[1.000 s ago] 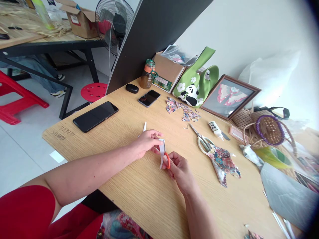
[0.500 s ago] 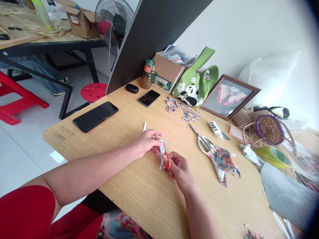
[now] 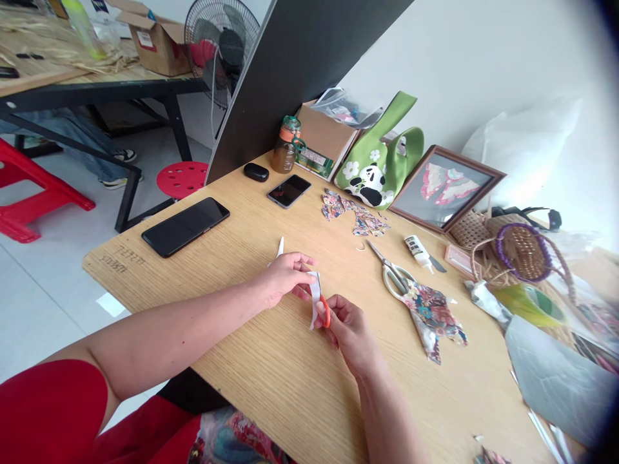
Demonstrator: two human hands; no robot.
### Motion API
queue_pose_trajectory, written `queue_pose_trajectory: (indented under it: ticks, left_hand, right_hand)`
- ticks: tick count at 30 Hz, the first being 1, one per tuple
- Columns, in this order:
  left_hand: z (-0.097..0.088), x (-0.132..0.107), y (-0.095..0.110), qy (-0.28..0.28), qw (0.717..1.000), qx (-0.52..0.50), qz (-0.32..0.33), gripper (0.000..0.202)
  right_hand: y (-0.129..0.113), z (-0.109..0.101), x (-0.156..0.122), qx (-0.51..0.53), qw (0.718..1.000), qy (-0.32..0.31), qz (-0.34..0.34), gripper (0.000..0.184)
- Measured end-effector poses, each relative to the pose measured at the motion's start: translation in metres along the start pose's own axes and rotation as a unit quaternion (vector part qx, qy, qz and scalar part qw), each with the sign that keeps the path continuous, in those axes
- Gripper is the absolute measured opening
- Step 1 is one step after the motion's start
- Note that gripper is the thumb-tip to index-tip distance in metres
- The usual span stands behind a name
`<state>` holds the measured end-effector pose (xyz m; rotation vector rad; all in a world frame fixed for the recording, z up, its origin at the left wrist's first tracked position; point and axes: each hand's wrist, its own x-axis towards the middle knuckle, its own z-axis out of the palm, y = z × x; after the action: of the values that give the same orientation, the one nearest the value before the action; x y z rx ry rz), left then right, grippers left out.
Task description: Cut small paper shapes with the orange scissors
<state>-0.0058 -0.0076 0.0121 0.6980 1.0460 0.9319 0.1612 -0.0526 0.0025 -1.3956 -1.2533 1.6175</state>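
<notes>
Orange scissors point(image 3: 326, 312) meet strip point(image 3: 314, 298) well inside table edges point(image 3: 252, 414).

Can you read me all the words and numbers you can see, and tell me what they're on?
Nothing can be read for sure.
Desk corner: dark marks like handwriting, too blurred.
White bottle: label print too small.
Far cardboard box: label too blurred.
Brown box by the drink bottle: label too small.
Drink bottle: pale marks, too small.
White strip and orange-handled scissors: none that I see.
</notes>
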Motion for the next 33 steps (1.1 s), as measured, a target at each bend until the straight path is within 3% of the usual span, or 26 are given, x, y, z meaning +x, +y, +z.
queue_pose_trajectory:
  ticks: [13, 33]
  left_hand:
    - [0.0038, -0.0005, 0.0049, 0.026, 0.999, 0.023, 0.000, 0.028]
    - [0.0032, -0.0019, 0.0047, 0.005, 1.000, 0.020, -0.003, 0.027]
  right_hand:
    - [0.0002, -0.0002, 0.0004, -0.009, 1.000, 0.003, 0.002, 0.054]
    - [0.0012, -0.0015, -0.0004, -0.001, 1.000, -0.006, -0.001, 0.052]
